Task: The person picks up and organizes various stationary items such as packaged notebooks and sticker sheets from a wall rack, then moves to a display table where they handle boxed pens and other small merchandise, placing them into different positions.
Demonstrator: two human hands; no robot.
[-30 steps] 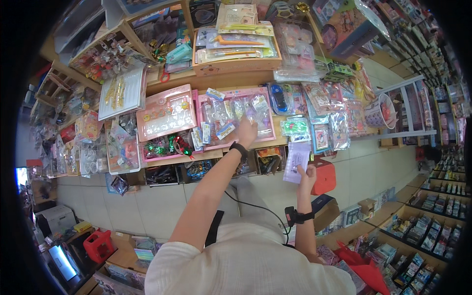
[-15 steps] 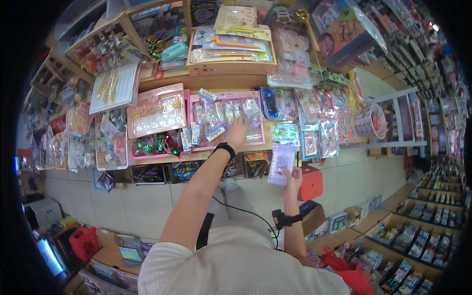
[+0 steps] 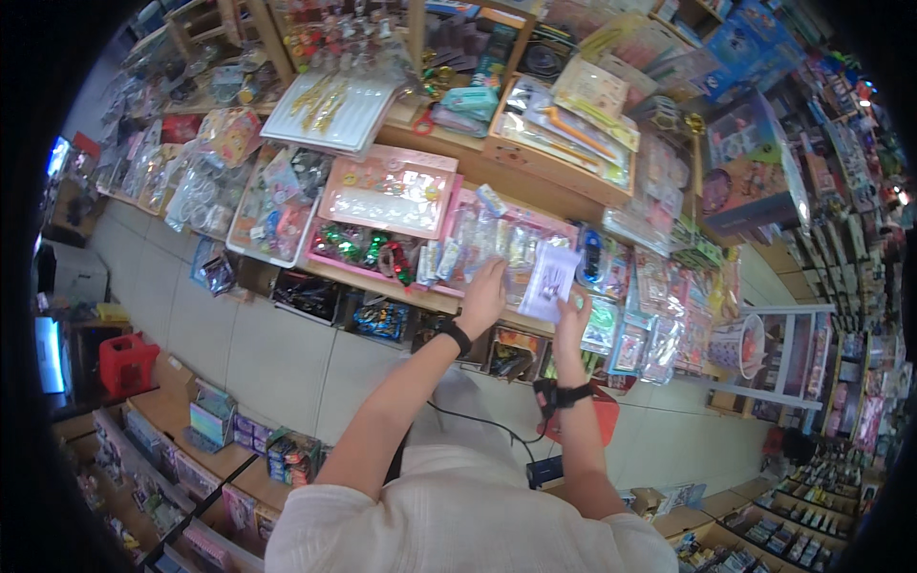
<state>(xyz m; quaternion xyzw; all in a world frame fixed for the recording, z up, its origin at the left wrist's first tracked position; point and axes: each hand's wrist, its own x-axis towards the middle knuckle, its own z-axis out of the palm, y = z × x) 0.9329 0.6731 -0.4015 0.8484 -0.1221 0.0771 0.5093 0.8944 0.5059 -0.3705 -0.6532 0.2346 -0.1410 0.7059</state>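
Observation:
My right hand (image 3: 571,320) pinches the lower right edge of a flat lavender packet (image 3: 549,282), held up in front of the display table. Just left of the packet is my left hand (image 3: 485,296), its fingers stretched forward over the near edge of a pink tray (image 3: 564,225); I see nothing held in it. Clear-wrapped small items (image 3: 475,234) fill that tray, with several blue-and-white packets (image 3: 448,258) at its left side. The tips of my left fingers are slightly blurred. I wear a black band on each wrist.
A pink box (image 3: 390,191) and a white-rimmed bin (image 3: 277,256) sit further left. Behind stands a wooden box (image 3: 554,167) of packaged goods. Dark bins (image 3: 380,321) line the space under the table edge. A red stool (image 3: 600,420) is on the floor at right.
My view has turned, so the table now slants down to the right. The lavender packet has risen over the tray's right part, closer to my left hand, which has drawn back toward the near edge.

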